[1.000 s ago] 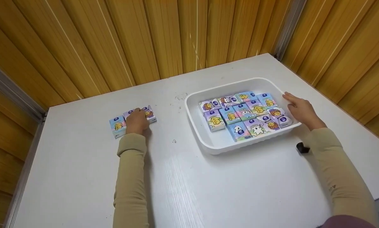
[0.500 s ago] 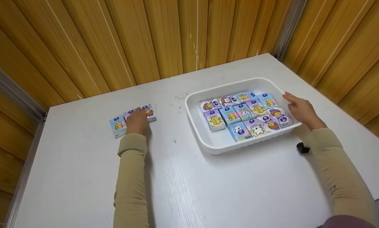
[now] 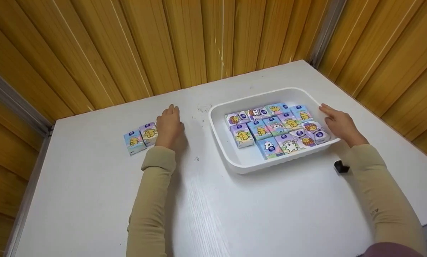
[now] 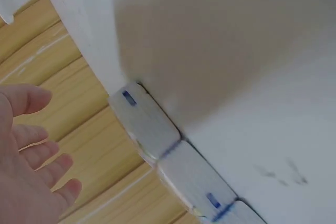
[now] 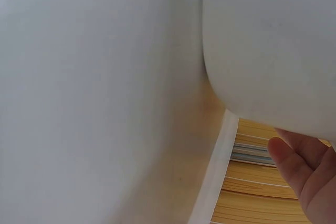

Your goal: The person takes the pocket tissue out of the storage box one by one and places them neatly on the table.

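My left hand hovers at the right end of a short row of cartoon-printed pocket tissue packs, its fingers spread and holding nothing. A blue pack and a purple pack show to its left; the hand hides a third from the head. In the left wrist view, the fingers stand apart from the end pack. My right hand holds the right rim of a white plastic tray. In the right wrist view its digits meet the tray's edge, partly hidden behind it.
Several similar packs lie flat inside the tray, close together. A small black object sits on the white table below the right forearm. Wood-patterned walls border the table's back and right sides.
My left hand has lifted from the row and shifted right, its fingers now extended, uncovering the purple pack. The right hand and the tray have stayed put.
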`<state>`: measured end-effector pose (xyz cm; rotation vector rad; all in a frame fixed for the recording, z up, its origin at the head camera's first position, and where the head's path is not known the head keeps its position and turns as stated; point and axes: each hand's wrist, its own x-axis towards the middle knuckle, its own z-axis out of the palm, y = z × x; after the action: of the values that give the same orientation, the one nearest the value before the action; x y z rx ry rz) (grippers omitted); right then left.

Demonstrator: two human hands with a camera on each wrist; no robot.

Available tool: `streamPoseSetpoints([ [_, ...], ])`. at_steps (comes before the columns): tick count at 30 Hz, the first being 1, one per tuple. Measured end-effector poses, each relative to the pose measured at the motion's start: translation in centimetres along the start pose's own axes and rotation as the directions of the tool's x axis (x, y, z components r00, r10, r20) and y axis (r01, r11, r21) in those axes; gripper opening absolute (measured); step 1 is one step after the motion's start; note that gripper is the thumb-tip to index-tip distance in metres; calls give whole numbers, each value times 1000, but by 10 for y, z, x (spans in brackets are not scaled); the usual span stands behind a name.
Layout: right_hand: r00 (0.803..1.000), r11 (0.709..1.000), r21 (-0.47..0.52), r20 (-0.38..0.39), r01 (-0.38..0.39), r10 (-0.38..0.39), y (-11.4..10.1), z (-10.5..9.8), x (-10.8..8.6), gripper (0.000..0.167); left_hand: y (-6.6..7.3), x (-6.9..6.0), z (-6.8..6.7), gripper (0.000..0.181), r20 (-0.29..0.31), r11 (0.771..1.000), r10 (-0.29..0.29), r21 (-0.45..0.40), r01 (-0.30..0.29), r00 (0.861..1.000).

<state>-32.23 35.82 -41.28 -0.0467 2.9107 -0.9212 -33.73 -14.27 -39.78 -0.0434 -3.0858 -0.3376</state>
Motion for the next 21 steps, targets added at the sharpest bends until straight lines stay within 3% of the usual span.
streamPoseSetpoints([
  [4, 1000, 1000, 7, -1, -2, 2, 0, 0, 0, 49, 23, 1, -2, 62, -35, 997, 73, -13, -74, 997],
  [8, 1000, 1000, 8, -8, 8, -8, 0, 1, 0, 49, 47, -5, -3, 66, -40, 984, 173, -34, -174, 984],
  [13, 999, 999, 6, -27, 37, -37, 1, 1, -1, 48, 72, -13, 1, 69, 5, 960, 273, -74, -271, 962],
  [21, 1000, 1000, 27, -11, 3, -2, -1, 1, -1, 49, 99, -19, 12, 73, 123, 934, 352, -116, -339, 928],
])
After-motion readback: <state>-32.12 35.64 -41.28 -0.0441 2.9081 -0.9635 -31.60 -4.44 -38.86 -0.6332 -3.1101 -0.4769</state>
